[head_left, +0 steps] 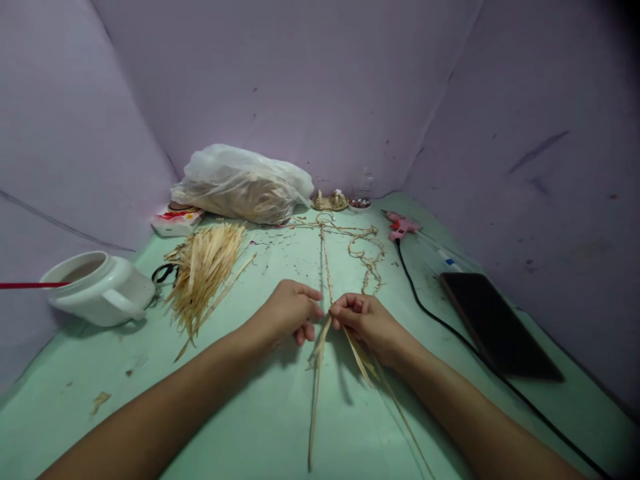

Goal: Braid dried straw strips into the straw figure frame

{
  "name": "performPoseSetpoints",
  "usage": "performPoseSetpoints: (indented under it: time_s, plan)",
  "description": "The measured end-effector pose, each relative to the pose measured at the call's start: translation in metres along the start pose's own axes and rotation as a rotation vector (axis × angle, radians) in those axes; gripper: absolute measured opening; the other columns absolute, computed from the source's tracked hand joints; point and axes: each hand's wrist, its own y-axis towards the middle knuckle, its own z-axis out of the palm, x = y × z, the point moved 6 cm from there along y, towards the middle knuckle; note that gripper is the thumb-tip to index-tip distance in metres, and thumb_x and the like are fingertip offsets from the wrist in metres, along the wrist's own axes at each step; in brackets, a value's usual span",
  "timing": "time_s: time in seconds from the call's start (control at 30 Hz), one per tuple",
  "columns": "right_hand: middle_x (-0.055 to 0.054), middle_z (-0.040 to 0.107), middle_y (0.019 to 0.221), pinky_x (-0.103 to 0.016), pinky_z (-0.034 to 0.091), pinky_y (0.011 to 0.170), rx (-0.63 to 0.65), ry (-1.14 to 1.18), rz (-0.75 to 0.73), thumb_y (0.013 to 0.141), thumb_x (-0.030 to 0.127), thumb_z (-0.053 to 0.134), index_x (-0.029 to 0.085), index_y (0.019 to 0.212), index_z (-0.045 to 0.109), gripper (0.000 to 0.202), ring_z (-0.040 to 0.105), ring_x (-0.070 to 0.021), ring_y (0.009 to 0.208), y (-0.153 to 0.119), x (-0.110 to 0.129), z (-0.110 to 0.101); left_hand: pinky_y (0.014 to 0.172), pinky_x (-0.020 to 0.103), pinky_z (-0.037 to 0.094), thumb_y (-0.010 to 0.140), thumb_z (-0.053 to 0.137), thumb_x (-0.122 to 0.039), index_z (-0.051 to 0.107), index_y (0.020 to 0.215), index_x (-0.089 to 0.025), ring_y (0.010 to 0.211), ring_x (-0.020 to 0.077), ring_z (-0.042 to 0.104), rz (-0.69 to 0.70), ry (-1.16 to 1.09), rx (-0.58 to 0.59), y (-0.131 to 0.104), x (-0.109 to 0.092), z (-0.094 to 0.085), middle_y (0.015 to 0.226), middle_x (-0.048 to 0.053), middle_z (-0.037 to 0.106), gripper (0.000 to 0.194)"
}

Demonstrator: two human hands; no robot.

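A thin braid of straw-coloured fibre (327,267) runs away from me down the middle of the table. My right hand (367,323) pinches its near end between thumb and fingers. From this end, loose flat strands (317,393) fan out toward me, some passing under my right hand. Just left of the braid is my left hand (295,310), its fingers apart and its index finger pointing at the pinched spot. Nothing shows in that hand, and I cannot tell whether a fingertip touches a strand. More braided cord (367,253) lies looped at the far right of the braid.
On the left are a bundle of dry fibre strips (213,267), a white pot (107,300) and a small box (177,220). A plastic bag (245,183) lies against the back wall. To the right are a pink glue gun (400,225), its black cord and a dark phone (497,327).
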Motion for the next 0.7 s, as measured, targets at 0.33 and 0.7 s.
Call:
performPoseSetpoints:
  time_s: [0.33,0.7]
  plan:
    - [0.001,0.053,0.053,-0.020,0.031,0.048,0.130,-0.138,-0.101,0.063,0.018,0.056,0.014,0.065,0.048,0.008,0.045,-0.0068,0.048,0.007,0.000,-0.002,0.030,0.018,0.025,0.062,0.048,-0.015,0.051,0.057,-0.012,0.029,0.0063,0.037,-0.060,-0.071,0.159,0.008,0.018,0.022,0.040,-0.003,0.044,0.006]
    - [0.000,0.056,0.061,-0.021,0.032,0.051,-0.019,-0.809,-0.489,0.071,0.014,0.044,0.017,0.072,0.054,0.011,0.046,-0.0098,0.055,-0.010,0.020,-0.006,0.040,0.020,0.016,0.056,0.048,-0.017,0.044,0.046,-0.014,0.040,0.0036,0.023,0.206,0.019,0.025,0.018,0.017,0.020,0.040,-0.006,0.032,0.011]
